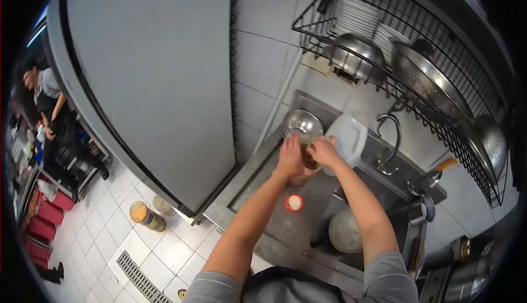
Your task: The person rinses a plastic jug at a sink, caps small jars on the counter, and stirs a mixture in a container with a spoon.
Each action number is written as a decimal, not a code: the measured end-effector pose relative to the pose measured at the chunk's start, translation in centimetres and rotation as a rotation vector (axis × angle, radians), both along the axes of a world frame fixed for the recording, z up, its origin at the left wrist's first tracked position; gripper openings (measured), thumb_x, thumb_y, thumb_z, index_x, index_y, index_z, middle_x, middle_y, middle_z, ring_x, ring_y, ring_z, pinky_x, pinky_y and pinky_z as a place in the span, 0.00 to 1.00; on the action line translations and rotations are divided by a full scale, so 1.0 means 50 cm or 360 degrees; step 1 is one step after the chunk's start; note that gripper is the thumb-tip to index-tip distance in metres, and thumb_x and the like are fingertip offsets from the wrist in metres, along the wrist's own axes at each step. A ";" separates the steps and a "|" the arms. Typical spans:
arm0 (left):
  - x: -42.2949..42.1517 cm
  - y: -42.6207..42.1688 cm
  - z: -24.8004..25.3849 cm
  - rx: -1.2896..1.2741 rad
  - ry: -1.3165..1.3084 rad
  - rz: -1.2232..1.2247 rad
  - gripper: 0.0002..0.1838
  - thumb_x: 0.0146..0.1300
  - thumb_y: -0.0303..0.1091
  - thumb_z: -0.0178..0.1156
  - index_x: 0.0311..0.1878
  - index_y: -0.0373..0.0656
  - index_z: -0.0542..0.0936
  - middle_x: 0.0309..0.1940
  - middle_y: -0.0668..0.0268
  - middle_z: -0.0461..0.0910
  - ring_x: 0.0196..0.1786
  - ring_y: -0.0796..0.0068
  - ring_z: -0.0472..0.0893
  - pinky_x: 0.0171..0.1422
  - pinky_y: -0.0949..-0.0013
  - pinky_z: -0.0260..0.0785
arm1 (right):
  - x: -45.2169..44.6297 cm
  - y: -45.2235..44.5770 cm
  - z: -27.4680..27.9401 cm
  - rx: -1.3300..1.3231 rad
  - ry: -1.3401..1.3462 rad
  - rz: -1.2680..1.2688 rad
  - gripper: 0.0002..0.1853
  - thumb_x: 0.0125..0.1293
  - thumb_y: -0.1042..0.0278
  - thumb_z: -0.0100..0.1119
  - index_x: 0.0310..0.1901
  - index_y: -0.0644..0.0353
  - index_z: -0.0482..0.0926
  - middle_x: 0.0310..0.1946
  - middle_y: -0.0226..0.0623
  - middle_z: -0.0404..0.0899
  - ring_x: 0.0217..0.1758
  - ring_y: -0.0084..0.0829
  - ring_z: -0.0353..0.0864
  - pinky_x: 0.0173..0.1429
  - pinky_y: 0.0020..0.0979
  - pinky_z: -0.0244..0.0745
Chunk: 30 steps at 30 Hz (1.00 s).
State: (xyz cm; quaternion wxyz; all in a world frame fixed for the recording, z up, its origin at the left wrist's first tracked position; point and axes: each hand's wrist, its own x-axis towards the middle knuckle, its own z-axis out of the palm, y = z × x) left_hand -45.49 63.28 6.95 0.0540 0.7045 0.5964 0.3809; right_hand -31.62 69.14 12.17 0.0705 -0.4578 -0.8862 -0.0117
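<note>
Above the steel counter (274,223), my left hand (291,157) wraps around the side of a small container (310,160) with something brownish in it. My right hand (325,152) grips the same container near its rim, fingers curled; part of it is hidden by both hands. Just behind stands a shiny steel bowl (303,121). To the right of my right hand is a white plastic tub (351,132). A red lid (295,202) with a pale inside lies on the counter in front of my hands.
A sink with a round pan (345,231) lies to the right, below a curved faucet (395,138). Overhead hangs a black wire rack (379,80) with plates, bowls and colanders. A tall grey cabinet (153,83) stands left. A jar (147,216) is on the floor; another person (57,121) stands far left.
</note>
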 end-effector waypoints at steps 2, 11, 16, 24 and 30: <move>-0.001 -0.006 0.011 -0.0011 0.0028 -0.0013 0.72 0.16 0.52 0.79 0.66 0.29 0.50 0.66 0.48 0.57 0.68 0.47 0.56 0.72 0.54 0.49 | -0.015 -0.021 0.021 -0.0274 -0.0033 -0.0018 0.11 0.58 0.59 0.54 0.33 0.56 0.82 0.38 0.39 0.81 0.52 0.35 0.74 0.60 0.50 0.52; -0.013 -0.004 0.008 0.0019 -0.0060 -0.0138 0.73 0.18 0.58 0.77 0.67 0.28 0.50 0.66 0.41 0.53 0.69 0.41 0.53 0.73 0.50 0.46 | -0.018 0.003 -0.039 0.0146 0.0365 -0.0011 0.10 0.60 0.61 0.53 0.33 0.53 0.83 0.36 0.35 0.81 0.50 0.33 0.74 0.61 0.53 0.50; -0.067 -0.027 0.044 -0.0118 -0.0684 -0.0216 0.70 0.31 0.57 0.76 0.69 0.29 0.44 0.68 0.42 0.50 0.72 0.48 0.49 0.74 0.56 0.42 | 0.000 -0.022 0.006 -0.0307 0.0127 -0.0167 0.11 0.61 0.58 0.53 0.32 0.52 0.83 0.25 0.28 0.82 0.46 0.28 0.76 0.60 0.49 0.49; -0.217 -0.178 -0.005 0.0028 -0.1647 0.0034 0.44 0.59 0.36 0.64 0.71 0.40 0.46 0.69 0.49 0.52 0.73 0.59 0.50 0.73 0.60 0.46 | 0.057 0.012 -0.044 -0.0915 0.1521 -0.0313 0.13 0.65 0.59 0.54 0.34 0.58 0.82 0.23 0.30 0.83 0.35 0.22 0.78 0.52 0.33 0.64; -0.292 -0.360 -0.040 -0.0075 -0.1729 0.0117 0.41 0.61 0.33 0.61 0.71 0.44 0.49 0.69 0.53 0.56 0.73 0.60 0.52 0.72 0.59 0.48 | 0.094 0.015 0.002 -0.0777 0.1837 -0.0319 0.11 0.68 0.63 0.51 0.37 0.62 0.79 0.25 0.34 0.83 0.37 0.23 0.78 0.52 0.28 0.66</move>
